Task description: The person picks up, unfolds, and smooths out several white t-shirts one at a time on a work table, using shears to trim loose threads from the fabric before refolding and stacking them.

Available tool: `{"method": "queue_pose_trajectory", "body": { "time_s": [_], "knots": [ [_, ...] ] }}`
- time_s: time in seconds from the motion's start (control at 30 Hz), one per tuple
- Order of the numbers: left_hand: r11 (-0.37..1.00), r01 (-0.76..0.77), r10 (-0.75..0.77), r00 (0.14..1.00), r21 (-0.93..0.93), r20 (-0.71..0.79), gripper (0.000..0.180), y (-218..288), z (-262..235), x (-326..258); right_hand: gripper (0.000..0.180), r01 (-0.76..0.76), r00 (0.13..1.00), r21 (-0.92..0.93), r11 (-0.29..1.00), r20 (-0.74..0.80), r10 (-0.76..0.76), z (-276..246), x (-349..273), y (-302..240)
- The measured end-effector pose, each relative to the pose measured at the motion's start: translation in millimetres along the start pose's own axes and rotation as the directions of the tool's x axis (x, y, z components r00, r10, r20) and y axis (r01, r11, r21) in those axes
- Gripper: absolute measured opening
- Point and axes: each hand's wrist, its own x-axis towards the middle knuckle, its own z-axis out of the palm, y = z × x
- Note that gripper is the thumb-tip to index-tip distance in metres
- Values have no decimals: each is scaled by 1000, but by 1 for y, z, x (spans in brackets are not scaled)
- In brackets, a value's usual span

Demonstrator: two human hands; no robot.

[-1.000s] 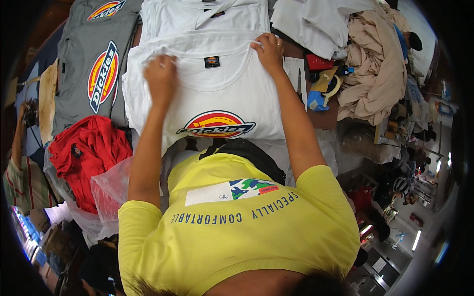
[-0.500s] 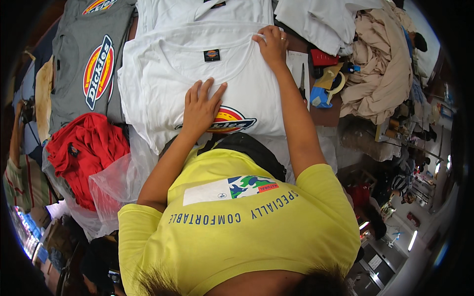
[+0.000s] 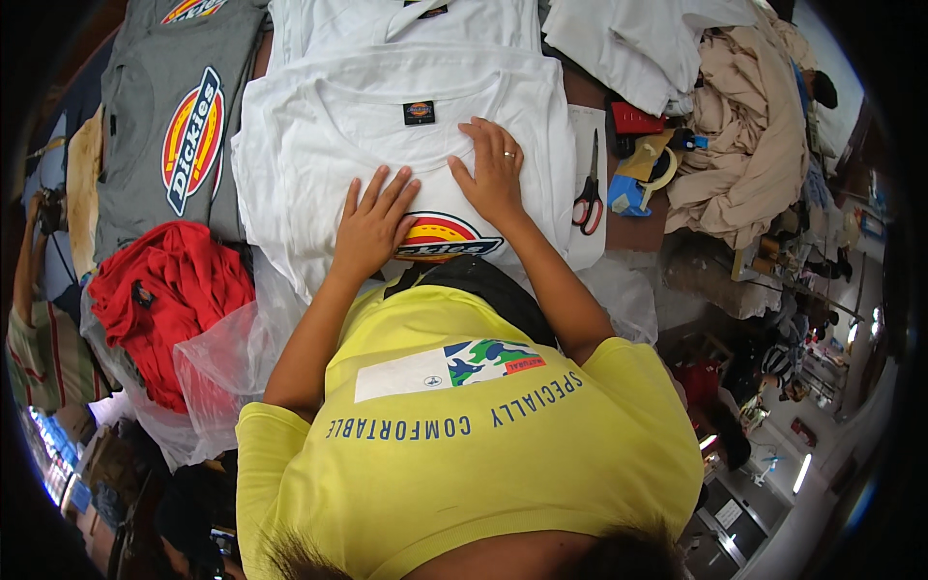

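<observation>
A white T-shirt (image 3: pixel 290 145) lies spread in front of me, with a round neckline, a dark neck label (image 3: pixel 419 113) and a colourful chest print (image 3: pixel 447 235). My left hand (image 3: pixel 375 220) rests flat on its front, left of the print, fingers spread. Just below the neckline, my right hand (image 3: pixel 491 166) lies on the cloth with its fingers outstretched; a ring is on one finger. Neither hand grips anything. More white shirt cloth shows beneath and along the right edge of this T-shirt.
Grey printed T-shirts (image 3: pixel 145 145) lie to the left, above a red garment (image 3: pixel 174 290) in clear plastic. On the right are scissors (image 3: pixel 588 208), a tape roll (image 3: pixel 660 169), a red box (image 3: pixel 635 118) and beige cloth (image 3: pixel 744 145). Another person's arm (image 3: pixel 26 256) shows far left.
My right hand has come down and left from the shirt's upper right shoulder onto its front, uncovering the scissors. My left hand has shifted slightly left and down.
</observation>
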Motion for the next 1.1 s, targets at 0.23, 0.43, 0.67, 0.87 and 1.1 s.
{"method": "queue_pose_trajectory", "body": {
  "time_s": [0.23,0.43,0.67,0.87,1.1],
  "knots": [
    [973,214,-214,977,87,-10,70,-22,0,5,68,2,997,-249,968,76,17,-6,9,11],
    [922,262,-229,963,284,-144,72,-101,-16,36,55,79,997,-320,944,45,-68,-6,59,72],
    [982,176,-117,857,71,-501,39,-141,-30,78,38,70,993,154,986,87,-84,-14,112,108],
    [992,127,-116,949,18,-293,29,-155,-47,97,24,76,993,224,972,67,-94,-18,116,113],
    [951,191,-240,951,-242,-193,34,-167,-63,103,19,78,997,-68,995,-9,-79,-35,121,76]
  ]
}}
